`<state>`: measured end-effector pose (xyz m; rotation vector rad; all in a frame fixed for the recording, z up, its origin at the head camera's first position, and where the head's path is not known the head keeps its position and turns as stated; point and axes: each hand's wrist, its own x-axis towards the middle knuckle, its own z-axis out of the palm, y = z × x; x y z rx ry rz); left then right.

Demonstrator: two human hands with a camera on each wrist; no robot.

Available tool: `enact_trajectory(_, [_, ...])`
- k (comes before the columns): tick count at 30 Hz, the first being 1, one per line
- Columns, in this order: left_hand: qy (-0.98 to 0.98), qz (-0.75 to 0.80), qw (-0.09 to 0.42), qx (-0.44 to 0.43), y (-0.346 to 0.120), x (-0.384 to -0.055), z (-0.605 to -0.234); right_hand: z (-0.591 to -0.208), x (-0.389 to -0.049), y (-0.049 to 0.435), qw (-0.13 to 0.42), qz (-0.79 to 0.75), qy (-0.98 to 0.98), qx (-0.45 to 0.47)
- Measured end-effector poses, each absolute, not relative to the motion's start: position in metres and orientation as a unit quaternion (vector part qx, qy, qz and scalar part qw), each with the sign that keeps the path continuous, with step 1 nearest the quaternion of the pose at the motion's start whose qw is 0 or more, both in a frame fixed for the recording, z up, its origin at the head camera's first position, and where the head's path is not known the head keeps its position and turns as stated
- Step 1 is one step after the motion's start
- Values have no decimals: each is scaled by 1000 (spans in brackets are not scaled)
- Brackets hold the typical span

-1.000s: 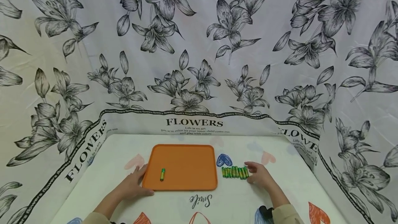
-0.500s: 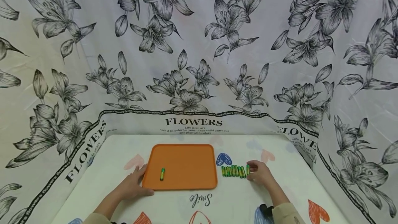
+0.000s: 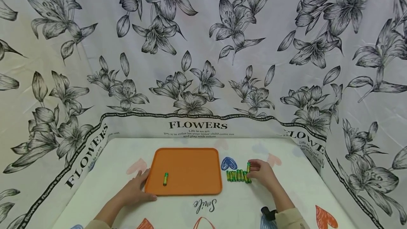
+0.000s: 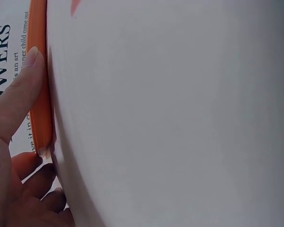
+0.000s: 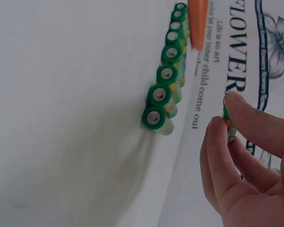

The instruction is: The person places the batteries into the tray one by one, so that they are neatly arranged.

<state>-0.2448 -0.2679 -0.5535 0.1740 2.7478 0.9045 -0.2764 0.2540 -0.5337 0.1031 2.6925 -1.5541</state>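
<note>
An orange tray (image 3: pixel 194 172) lies on the table with one green-and-yellow battery (image 3: pixel 165 179) on it, near its left side. My left hand (image 3: pixel 136 188) holds the tray's near left corner; in the left wrist view the thumb (image 4: pixel 26 85) lies along the orange rim (image 4: pixel 41 120), fingers bent by the corner. To the right of the tray, several batteries (image 3: pixel 235 176) lie side by side in a row. My right hand (image 3: pixel 264 173) pinches another battery (image 3: pixel 248 167) between thumb and fingertips, raised over the row's right end. In the right wrist view, fingers cover much of that battery (image 5: pixel 231 135).
The white tablecloth (image 3: pixel 178 215) carries printed hearts and the word Smile. Behind the table and on both sides hangs a flower-printed curtain (image 3: pixel 203 63). A black object (image 3: pixel 268 213) sits by the right sleeve (image 3: pixel 290 218).
My right hand has taken the battery at the row's right end, lifted it and moved it slightly left and up. My left hand and the tray have stayed in place.
</note>
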Motion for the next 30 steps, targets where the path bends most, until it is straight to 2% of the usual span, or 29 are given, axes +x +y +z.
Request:
enact_trajectory(19, [942,308,126,53,-271,-249,-559,-501,-286,186,27,-492,870,-18])
enact_trajectory(30, [940,313,125,55,-269,-248,-558,-496,-291,139,56,-495,864,-69])
